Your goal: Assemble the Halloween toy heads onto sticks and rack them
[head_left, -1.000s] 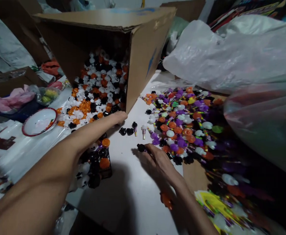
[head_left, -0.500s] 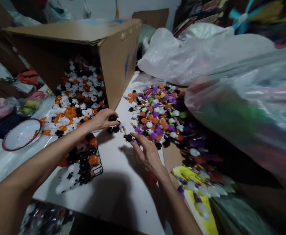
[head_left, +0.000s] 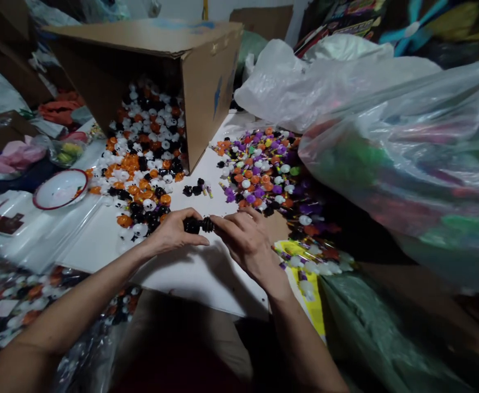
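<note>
My left hand (head_left: 173, 232) and my right hand (head_left: 245, 240) meet over the near edge of the white table (head_left: 198, 273). Both pinch small black plastic pieces (head_left: 198, 224) pressed together between the fingertips. Just beyond them lie three loose black pieces (head_left: 196, 189). A tipped cardboard box (head_left: 161, 71) at the back left spills black, white and orange toy heads (head_left: 141, 164) onto the table. A heap of purple, orange and white assembled pieces (head_left: 259, 169) lies to the right of the box.
A white bowl with a red rim (head_left: 60, 189) sits at the left. Big clear plastic bags (head_left: 407, 153) full of coloured items crowd the right side. A pink bag (head_left: 12, 158) and more cardboard are at the far left. A yellow sheet (head_left: 311, 289) lies under my right forearm.
Both hands pulled back from the box and the heap toward me. They now hold the black pieces together in front of me. The camera tilted down a little.
</note>
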Demonstrator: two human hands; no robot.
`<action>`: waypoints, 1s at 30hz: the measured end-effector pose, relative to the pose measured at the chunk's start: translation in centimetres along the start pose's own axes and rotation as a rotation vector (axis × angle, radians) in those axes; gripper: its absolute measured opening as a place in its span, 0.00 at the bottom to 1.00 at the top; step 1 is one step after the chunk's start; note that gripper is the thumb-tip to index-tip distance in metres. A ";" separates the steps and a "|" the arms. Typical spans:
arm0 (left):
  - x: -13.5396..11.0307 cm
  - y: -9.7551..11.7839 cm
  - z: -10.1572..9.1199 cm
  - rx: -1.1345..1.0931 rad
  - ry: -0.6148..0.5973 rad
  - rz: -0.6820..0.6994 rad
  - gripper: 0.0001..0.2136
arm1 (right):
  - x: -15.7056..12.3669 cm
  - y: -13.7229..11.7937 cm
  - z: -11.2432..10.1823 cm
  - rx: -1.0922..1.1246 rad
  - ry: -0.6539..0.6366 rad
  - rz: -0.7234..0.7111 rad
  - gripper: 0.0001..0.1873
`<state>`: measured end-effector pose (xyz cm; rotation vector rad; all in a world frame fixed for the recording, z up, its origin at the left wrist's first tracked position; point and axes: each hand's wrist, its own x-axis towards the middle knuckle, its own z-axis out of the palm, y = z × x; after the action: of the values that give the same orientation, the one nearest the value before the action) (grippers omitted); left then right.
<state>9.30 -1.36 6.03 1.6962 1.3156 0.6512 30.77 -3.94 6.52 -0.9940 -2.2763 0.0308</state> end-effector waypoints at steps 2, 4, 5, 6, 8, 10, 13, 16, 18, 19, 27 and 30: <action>-0.7 0.1 0.0 -0.006 0.011 -0.005 0.21 | -0.2 -0.6 -0.8 -0.009 -0.026 -0.017 0.17; -1.2 0.1 -0.1 0.026 0.014 0.004 0.22 | -0.3 -1.2 -1.2 -0.033 -0.061 -0.036 0.18; -1.4 0.1 -0.1 0.055 0.012 0.013 0.23 | -0.3 -1.5 -1.2 -0.038 -0.082 -0.043 0.19; -1.6 0.1 -0.1 0.091 0.011 0.027 0.24 | -0.3 -1.8 -1.2 -0.036 -0.102 -0.049 0.20; -2.0 0.0 -0.1 0.179 0.023 0.067 0.25 | -0.3 -2.3 -0.8 -0.003 -0.117 -0.064 0.18; -2.5 -0.1 0.1 0.277 0.059 0.120 0.27 | -0.4 -2.5 0.1 0.073 -0.109 -0.053 0.15; -3.4 -0.3 0.6 0.474 0.072 0.201 0.29 | -0.9 -2.6 2.3 0.311 -0.102 0.109 0.13; -4.2 -0.6 0.9 0.761 -0.022 0.287 0.22 | -1.5 -2.5 4.7 0.692 -0.263 0.380 0.18; -4.7 -1.0 1.0 0.935 -0.104 0.333 0.16 | -1.9 -2.6 5.8 0.861 -0.387 0.496 0.22; -4.9 -1.3 1.0 0.994 -0.148 0.341 0.14 | -2.1 -2.7 6.2 0.887 -0.428 0.516 0.22; -8.7 -4.1 3.5 0.957 -0.169 -0.020 0.14 | -2.8 -4.1 7.0 0.284 -0.609 0.070 0.11; -9.5 -3.3 2.3 0.919 -0.010 0.014 0.17 | -2.5 -3.9 8.2 0.103 -0.571 0.092 0.08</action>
<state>6.68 -10.89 2.99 2.4056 1.7352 -0.0008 24.79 -6.55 -0.31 -1.1401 -2.6957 0.5262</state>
